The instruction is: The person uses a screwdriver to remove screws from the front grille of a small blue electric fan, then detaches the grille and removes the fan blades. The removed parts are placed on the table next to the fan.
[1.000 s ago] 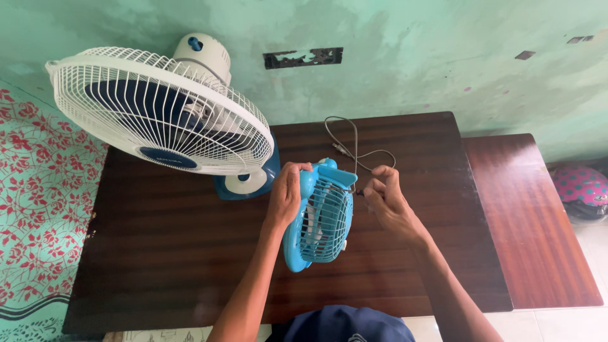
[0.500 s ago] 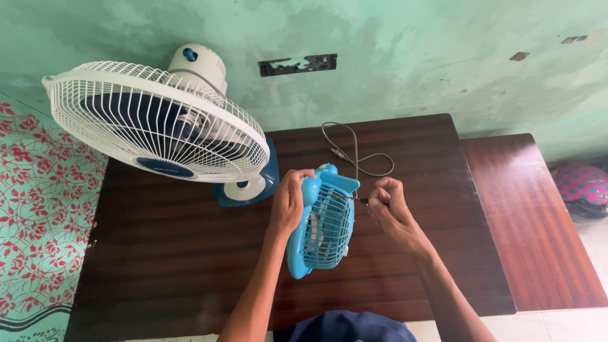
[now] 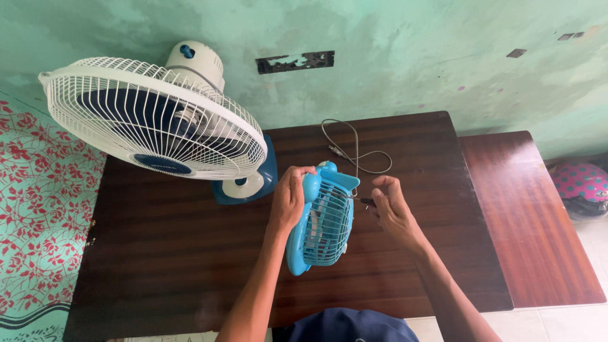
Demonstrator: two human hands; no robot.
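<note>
At the far left hangs a red floral cloth (image 3: 31, 209), soft and patterned against the mottled green wall (image 3: 411, 63). Next comes the large white fan (image 3: 152, 123), its round wire cage tilted face-down toward the dark, glossy wooden worktop (image 3: 158, 253), standing on a blue and white base (image 3: 250, 183); the tilt leaves it overhanging the worktop's left part.

The left hand (image 3: 290, 196) is closed around the rim of the small blue fan (image 3: 323, 221), fingers wrapped over its upper left edge, apparently to steady it upright on its edge near the worktop's middle. That fan is smooth plastic, round, with a thin ribbed grille facing right.

Just right of the grille, the right hand (image 3: 389, 209) pinches a small dark plug (image 3: 366, 201) between thumb and fingertips, the other fingers loosely curled; the tip sits at the fan's right side, though whether it touches a socket cannot be told. A thin grey cable (image 3: 354, 149) loops loosely behind on the worktop, slack enough to leave the plug free.

Further right stands 1 second reddish-brown worktop (image 3: 525, 215), polished with straight grain, and beyond it a pink dotted helmet (image 3: 579, 183) on the floor.
</note>
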